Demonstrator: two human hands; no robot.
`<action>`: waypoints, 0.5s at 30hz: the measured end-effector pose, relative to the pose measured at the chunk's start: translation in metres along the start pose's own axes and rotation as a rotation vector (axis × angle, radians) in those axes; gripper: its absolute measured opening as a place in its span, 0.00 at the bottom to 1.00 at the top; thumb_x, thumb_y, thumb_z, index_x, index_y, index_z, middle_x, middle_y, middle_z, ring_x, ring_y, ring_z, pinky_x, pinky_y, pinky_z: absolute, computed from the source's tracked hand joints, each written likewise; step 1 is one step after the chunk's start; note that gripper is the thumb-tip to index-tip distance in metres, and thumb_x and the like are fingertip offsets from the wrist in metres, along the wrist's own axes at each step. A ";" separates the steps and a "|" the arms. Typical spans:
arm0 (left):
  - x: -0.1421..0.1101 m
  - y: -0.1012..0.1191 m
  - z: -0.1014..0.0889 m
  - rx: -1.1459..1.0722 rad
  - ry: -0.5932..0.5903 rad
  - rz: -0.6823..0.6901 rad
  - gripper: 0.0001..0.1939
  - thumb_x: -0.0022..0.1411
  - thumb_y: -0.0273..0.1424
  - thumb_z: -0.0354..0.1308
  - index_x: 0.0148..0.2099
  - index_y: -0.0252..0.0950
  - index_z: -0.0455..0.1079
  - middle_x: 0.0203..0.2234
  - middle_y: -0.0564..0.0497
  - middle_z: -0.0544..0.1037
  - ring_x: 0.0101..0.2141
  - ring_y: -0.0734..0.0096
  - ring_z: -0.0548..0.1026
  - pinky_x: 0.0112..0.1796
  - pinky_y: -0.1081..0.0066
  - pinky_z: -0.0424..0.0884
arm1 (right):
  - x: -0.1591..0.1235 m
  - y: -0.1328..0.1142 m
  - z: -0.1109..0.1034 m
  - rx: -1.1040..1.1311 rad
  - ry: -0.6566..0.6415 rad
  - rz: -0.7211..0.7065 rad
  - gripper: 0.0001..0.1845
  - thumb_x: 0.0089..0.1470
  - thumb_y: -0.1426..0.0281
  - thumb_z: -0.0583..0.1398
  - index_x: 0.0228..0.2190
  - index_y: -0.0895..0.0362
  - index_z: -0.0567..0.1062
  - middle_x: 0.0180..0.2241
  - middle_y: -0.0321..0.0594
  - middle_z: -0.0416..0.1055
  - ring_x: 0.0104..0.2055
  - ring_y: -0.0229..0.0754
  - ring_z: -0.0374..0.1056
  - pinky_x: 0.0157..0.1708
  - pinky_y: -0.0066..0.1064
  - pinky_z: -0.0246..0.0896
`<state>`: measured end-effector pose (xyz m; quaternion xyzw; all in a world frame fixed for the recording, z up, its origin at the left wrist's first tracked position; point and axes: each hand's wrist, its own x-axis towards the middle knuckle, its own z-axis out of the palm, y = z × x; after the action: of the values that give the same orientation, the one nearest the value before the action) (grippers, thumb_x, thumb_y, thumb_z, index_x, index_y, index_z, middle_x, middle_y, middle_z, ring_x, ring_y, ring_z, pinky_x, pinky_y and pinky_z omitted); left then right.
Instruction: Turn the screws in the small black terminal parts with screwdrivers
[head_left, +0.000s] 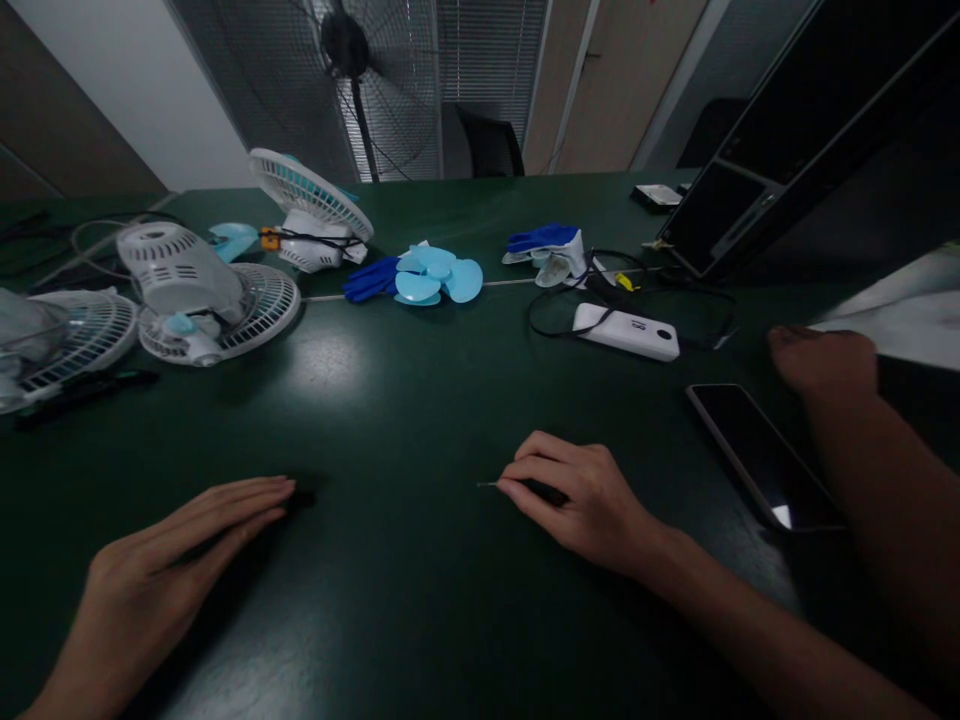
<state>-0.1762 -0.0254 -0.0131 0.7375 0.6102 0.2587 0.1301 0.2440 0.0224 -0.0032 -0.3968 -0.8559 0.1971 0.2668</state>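
Observation:
My right hand [585, 500] rests at the middle of the dark green table. Its fingers pinch a small screwdriver [547, 492] whose thin metal shaft points left, just above the tabletop. At the lower left lies my left hand [172, 560], its fingers pressed together. A small black piece [302, 499] shows at those fingertips; its kind is too dark to make out. Bare tabletop separates the two hands. A dark-screened phone [757, 450] lies to the right of my right hand.
White fans [262, 310] stand and lie at the left. Light-blue fan blades [435, 275] and blue-white gloves [551, 250] sit farther back. A white device [626, 332] lies among black cords. Another person's arm [832, 375] reaches in at the right, near a black cabinet [750, 180].

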 end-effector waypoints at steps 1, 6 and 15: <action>0.001 0.001 0.000 -0.034 -0.011 -0.027 0.18 0.63 0.54 0.57 0.49 0.56 0.79 0.48 0.60 0.82 0.50 0.62 0.81 0.59 0.54 0.72 | 0.000 0.000 0.000 0.000 -0.001 0.002 0.08 0.65 0.67 0.60 0.40 0.53 0.80 0.38 0.36 0.74 0.32 0.32 0.69 0.30 0.28 0.62; 0.006 0.001 0.000 -0.153 -0.076 -0.208 0.20 0.59 0.55 0.60 0.46 0.51 0.81 0.47 0.57 0.83 0.50 0.58 0.81 0.58 0.51 0.72 | 0.000 0.000 0.000 -0.001 -0.004 0.004 0.08 0.65 0.67 0.60 0.41 0.53 0.80 0.38 0.36 0.74 0.33 0.32 0.69 0.30 0.27 0.62; 0.008 0.004 0.000 -0.206 -0.091 -0.278 0.21 0.54 0.56 0.64 0.45 0.52 0.81 0.47 0.56 0.83 0.52 0.55 0.79 0.60 0.47 0.68 | 0.000 0.000 0.000 0.001 0.003 -0.006 0.08 0.64 0.67 0.60 0.40 0.53 0.80 0.38 0.36 0.74 0.32 0.32 0.69 0.30 0.27 0.61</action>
<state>-0.1722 -0.0181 -0.0092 0.6397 0.6699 0.2657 0.2671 0.2439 0.0222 -0.0026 -0.3945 -0.8564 0.1964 0.2689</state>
